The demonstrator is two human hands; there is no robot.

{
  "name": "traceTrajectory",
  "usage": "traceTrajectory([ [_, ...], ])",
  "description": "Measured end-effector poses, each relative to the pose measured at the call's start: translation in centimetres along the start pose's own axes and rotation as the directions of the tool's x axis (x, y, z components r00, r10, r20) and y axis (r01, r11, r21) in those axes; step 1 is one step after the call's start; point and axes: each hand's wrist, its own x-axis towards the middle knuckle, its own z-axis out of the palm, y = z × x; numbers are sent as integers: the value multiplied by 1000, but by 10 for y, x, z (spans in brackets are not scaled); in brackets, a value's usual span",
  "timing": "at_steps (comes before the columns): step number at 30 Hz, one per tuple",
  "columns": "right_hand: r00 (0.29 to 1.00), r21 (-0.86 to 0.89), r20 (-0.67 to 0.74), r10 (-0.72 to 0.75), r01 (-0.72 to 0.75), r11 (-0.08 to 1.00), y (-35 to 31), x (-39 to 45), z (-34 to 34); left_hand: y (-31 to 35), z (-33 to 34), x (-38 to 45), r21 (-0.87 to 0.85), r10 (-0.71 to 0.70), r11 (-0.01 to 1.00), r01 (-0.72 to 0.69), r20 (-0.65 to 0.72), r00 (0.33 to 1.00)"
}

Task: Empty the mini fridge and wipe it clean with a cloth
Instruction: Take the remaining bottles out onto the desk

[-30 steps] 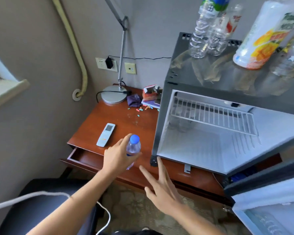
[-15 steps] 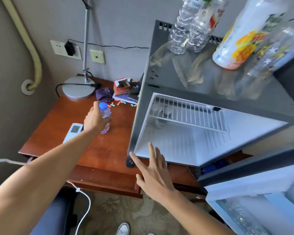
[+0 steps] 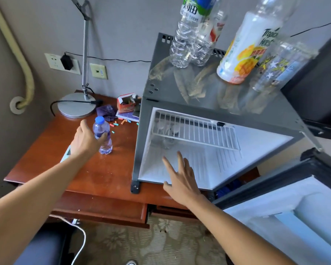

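The dark grey mini fridge point(image 3: 214, 104) stands on the wooden desk point(image 3: 96, 175) with its door point(image 3: 294, 207) swung open to the right. Inside are a white wire shelf point(image 3: 197, 131) and some clear items point(image 3: 166, 134) at the back left, blurred. A small blue-capped water bottle point(image 3: 103, 138) stands upright on the desk left of the fridge. My left hand point(image 3: 86, 140) is beside it, thumb spread away, fingertips just touching it. My right hand point(image 3: 180, 178) hovers open at the fridge's lower front edge. A crumpled purple cloth point(image 3: 106, 112) lies by the lamp.
Several bottles point(image 3: 191, 35) and a juice bottle point(image 3: 243, 52) stand on the fridge top. A lamp base point(image 3: 76, 108), an orange box point(image 3: 125, 105), scattered coloured bits point(image 3: 120, 123) and a partly hidden remote point(image 3: 65, 155) are on the desk. A drawer point(image 3: 103, 209) juts out below.
My left hand has set the small bottle upright on the desk and loosened its grip. My right hand has moved up to the fridge opening. The view has shifted closer.
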Motion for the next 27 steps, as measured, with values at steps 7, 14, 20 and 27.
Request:
traceTrajectory([
  [7,994,81,-3,110,-109,991,21,57,-11,-7,-6,-144,234,346,922,-310,-135,929],
  [14,991,88,-110,71,-61,994,19,99,-26,-11,38,-257,314,481,822,-474,61,875],
  [20,983,112,-171,63,-45,993,18,111,-22,-18,35,-262,331,492,814,-477,46,870],
  [27,962,-33,-268,49,-60,998,19,101,-10,-29,36,-268,354,505,806,-475,9,863],
])
